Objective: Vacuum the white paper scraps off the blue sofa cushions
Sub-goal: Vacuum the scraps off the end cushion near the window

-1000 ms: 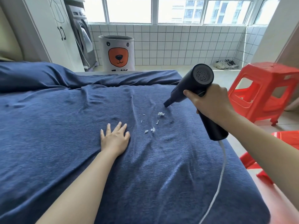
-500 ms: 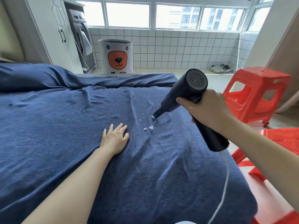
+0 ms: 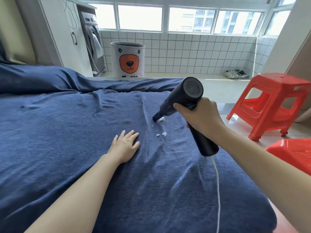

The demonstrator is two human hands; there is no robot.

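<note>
A dark blue cover drapes the sofa cushion across most of the view. Small white paper scraps lie right of centre; another scrap sits at the nozzle tip. My right hand grips the black handheld vacuum, whose narrow nozzle touches the fabric at that scrap. A white cord trails from the handle's base. My left hand rests flat on the cushion, fingers spread, just left of the scraps.
A red plastic stool stands to the right, and another red stool is nearer, beside the cushion's edge. A white bear-face laundry basket and a washing machine stand behind. Shoes lie by the tiled wall.
The nozzle moved down to the fabric and swept among the scraps; fewer scraps lie on the cushion now. My left hand stayed flat in place.
</note>
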